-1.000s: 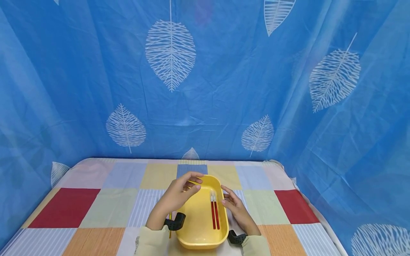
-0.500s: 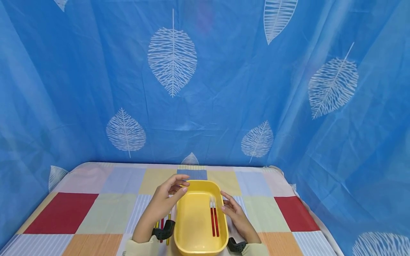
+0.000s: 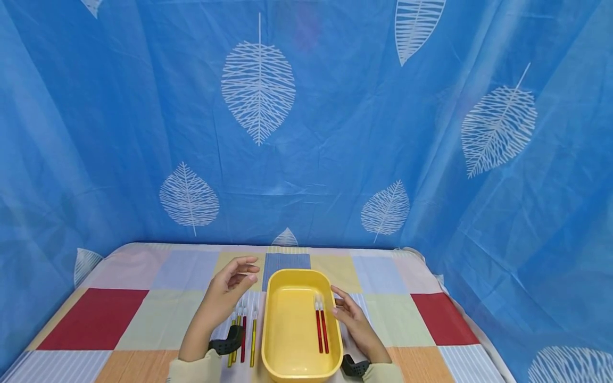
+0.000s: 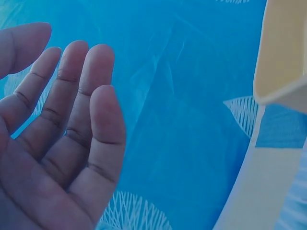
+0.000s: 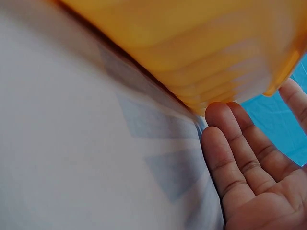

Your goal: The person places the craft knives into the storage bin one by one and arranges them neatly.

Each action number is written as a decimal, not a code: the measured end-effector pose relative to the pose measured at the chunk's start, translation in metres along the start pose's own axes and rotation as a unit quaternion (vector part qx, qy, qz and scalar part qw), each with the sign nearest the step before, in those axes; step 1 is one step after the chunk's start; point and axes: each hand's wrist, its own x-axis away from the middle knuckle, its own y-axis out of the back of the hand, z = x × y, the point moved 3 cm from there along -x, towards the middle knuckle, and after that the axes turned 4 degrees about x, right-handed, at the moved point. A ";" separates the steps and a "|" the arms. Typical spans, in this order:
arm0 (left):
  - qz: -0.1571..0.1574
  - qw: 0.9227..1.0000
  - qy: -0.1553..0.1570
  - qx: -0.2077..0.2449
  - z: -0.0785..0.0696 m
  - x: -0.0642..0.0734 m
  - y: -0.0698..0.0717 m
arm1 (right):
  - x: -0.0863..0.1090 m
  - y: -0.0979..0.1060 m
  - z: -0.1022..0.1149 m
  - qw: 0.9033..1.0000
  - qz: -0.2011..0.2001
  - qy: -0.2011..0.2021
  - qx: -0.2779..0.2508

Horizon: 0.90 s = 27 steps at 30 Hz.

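A yellow rectangular tray (image 3: 287, 367) stands in the middle of the table in the head view. Inside it, along the right side, lie two slim red sticks (image 3: 320, 331) with whitish tips, like paintbrushes. My left hand (image 3: 221, 298) hovers to the left of the tray, its fingers loosely bent around nothing. Under that wrist, a similar red stick (image 3: 243, 339) and several gold sticks (image 3: 253, 340) lie side by side, partly hidden. At the tray's right side is my right hand (image 3: 355, 322), fingertips against its outer wall (image 5: 206, 52) in the right wrist view.
A patchwork cloth (image 3: 158, 319) covers the table. Blue curtain (image 3: 325, 133) with white leaf prints surrounds the back and both sides. Each wrist wears a black band camera, such as the left wrist camera (image 3: 222, 344).
My left hand has moved left, from over the tray to beside it, uncovering the sticks there. The right hand stays by the tray's right side. The head view has tilted slightly up.
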 end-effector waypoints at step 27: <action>-0.028 0.987 0.160 0.017 0.082 0.008 0.022 | 0.000 0.001 0.001 1.000 -0.001 0.012 0.012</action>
